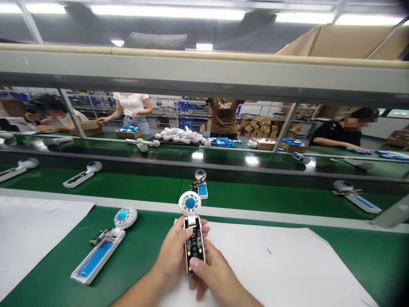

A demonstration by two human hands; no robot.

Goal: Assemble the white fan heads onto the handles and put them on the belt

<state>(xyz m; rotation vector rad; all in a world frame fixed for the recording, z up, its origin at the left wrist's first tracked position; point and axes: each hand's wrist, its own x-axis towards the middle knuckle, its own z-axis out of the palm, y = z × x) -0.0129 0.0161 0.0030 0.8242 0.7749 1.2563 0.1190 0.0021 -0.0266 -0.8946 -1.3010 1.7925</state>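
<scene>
Hands at lower centre: left grip (174,251) and right grip (212,277) both pinch one fan (192,232). Paper (287,264) covers the bench (140,251) beneath.

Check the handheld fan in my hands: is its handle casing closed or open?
Open. The fan shows its bare circuit board along the handle, no cover over it, held between the left hand and right hand.

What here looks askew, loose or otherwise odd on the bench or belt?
The open white fan handle with blue battery left of the left hand has its dark circuit board lying loose beside it. The unit on the belt shows the same. The white fan with seated board, held with the right hand, looks tidy.
</scene>
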